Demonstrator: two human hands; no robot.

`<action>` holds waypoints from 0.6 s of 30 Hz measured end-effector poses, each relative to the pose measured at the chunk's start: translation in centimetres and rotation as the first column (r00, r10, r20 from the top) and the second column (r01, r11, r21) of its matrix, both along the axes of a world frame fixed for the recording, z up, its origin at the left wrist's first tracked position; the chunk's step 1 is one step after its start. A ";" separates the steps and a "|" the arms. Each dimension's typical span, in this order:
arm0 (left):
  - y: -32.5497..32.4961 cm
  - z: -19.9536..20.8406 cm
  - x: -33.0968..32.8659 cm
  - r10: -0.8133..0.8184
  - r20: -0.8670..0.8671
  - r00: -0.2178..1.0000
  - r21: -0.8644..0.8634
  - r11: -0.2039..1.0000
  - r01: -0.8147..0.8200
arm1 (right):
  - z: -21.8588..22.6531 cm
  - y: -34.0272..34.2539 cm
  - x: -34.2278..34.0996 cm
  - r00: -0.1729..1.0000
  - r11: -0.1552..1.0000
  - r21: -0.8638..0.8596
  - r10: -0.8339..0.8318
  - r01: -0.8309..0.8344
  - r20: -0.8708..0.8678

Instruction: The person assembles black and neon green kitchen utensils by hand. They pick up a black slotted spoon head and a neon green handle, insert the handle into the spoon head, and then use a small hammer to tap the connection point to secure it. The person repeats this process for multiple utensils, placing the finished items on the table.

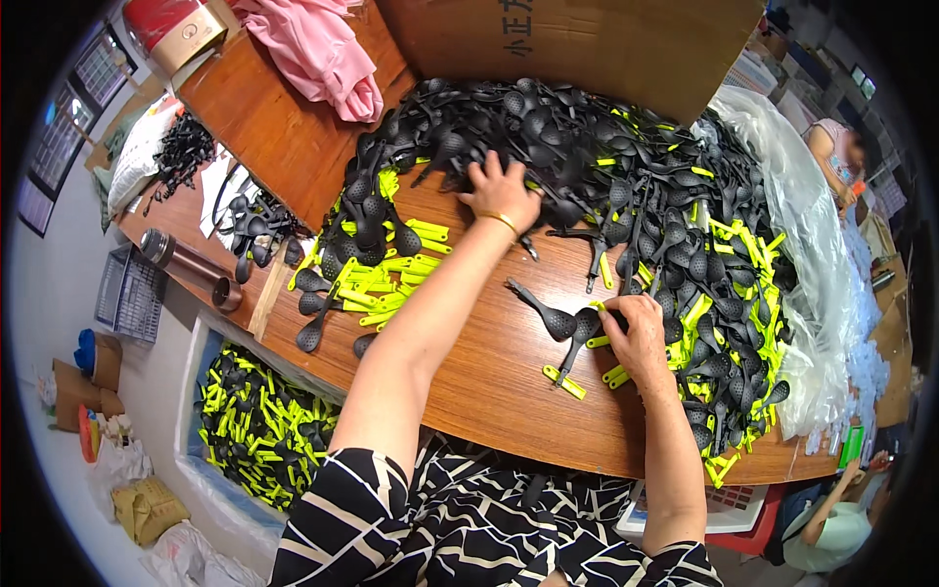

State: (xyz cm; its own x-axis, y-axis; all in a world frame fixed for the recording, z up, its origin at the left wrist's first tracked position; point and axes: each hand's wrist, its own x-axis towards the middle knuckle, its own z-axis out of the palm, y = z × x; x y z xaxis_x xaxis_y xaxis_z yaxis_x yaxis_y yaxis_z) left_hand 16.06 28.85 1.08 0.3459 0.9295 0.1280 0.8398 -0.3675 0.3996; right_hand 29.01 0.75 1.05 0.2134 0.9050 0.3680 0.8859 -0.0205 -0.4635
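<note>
My left hand (504, 196) reaches to the near edge of a big heap of black perforated spoons (528, 122), its fingers spread and touching some of them. My right hand (636, 338) is lower on the table at the right, thumb and fingertips closed on a small yellow-green handle (598, 305). Just left of those fingertips lie two loose black perforated spoons (559, 323), one crossing toward the other. Close by, a separate yellow-green handle (564, 383) rests on the wood. More yellow-green handles (377, 284) are piled left of my left forearm, mixed with spoons.
A cardboard sheet (577, 49) stands behind the heap; clear plastic film (782, 245) borders its right side. A blue-sided bin (203, 362) of green and black pieces sits below the table's left edge. A brown flask (191, 269) lies at left. Other people (841, 161) are at the right.
</note>
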 end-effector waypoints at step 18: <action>9.8 0.3 -19.1 0.217 -0.001 0.976 0.374 0.906 -0.201 | -0.4 0.2 0.5 0.990 0.991 0.058 -0.118 0.122 -0.073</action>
State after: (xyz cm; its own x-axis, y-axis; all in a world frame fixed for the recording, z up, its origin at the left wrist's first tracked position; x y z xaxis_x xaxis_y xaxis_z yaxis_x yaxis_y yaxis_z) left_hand -3.05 38.66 1.33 0.1613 0.8702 0.4656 0.9264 -0.2961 0.2325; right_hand 29.55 1.00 0.63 0.3461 0.8471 0.4032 0.8445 -0.0940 -0.5273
